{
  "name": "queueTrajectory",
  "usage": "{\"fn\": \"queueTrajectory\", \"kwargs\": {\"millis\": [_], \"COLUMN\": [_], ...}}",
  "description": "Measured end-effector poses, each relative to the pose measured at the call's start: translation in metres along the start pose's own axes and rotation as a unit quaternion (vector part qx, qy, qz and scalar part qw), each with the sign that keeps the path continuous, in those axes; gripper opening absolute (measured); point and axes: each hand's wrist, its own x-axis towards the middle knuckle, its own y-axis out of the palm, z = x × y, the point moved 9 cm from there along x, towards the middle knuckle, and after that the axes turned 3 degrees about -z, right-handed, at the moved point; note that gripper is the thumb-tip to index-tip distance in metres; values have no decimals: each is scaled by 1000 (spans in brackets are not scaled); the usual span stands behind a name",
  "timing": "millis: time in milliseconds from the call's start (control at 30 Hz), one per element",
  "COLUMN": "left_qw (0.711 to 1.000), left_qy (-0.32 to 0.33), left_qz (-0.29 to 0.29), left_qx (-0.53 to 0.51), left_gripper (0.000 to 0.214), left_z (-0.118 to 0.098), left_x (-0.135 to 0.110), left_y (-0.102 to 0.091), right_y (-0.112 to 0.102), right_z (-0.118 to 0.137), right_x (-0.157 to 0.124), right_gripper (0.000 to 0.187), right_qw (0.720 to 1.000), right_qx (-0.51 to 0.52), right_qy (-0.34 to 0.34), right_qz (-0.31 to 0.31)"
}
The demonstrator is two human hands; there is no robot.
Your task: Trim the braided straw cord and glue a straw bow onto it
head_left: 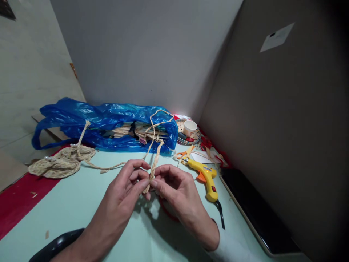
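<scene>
Both hands meet at the middle of a pale green table [81, 203]. My left hand [128, 189] and my right hand [174, 189] pinch the lower end of a braided straw cord [155, 160] between thumb and fingers. The braid rises from the fingers and splits into thin strands that loop up over a blue plastic bag [103, 123]. A loose strand trails left toward a coiled woven straw piece [58, 162] lying on the table's left side.
A yellow glue gun [205, 178] lies right of my hands, with orange scissors [184, 154] behind it. A white cup [189, 127] sits in a perforated tray at the back. A dark flat panel [256, 211] runs along the right wall. Red cloth [21, 200] borders the left.
</scene>
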Motion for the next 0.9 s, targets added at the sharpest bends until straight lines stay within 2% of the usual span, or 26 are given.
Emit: {"fn": "queueTrajectory", "kwargs": {"millis": [133,233,400,500,567,633,700,733,800,900], "left_qw": [993,972,926,887,850,805,778,784,815,850], "left_qy": [59,114,223,293,352,419,461,457,405,326], "left_qz": [-54,-82,-75,-68,-92,-119,-87,-49,23,56], "left_qx": [88,188,296,351,382,403,417,418,414,410], "left_gripper": [23,28,38,43,45,49,49,44,33,25], "left_z": [-4,-5,-14,-30,-47,-65,-74,-75,-69,-64], "left_x": [-7,-11,-19,-26,-32,-39,-40,-36,-23,-8], "left_y": [-6,-7,5,11,9,8,15,20,27,29], "right_y": [-4,-2,-9,-14,-15,-10,0,4,9,9], "right_z": [-3,-4,9,26,36,42,45,47,48,47], "right_x": [-1,-2,-3,-2,-2,-3,-7,-9,-13,-15], "right_gripper": [23,18,10,8,9,10,12,14,17,17], "right_qw": [999,999,996,990,985,979,966,957,939,925], "right_qx": [16,24,-51,-109,-139,-173,-215,-238,-286,-325], "right_qy": [9,-7,-48,-85,-100,-108,-119,-128,-144,-146], "right_qz": [-43,-44,-53,-41,-18,27,82,105,128,132]}}
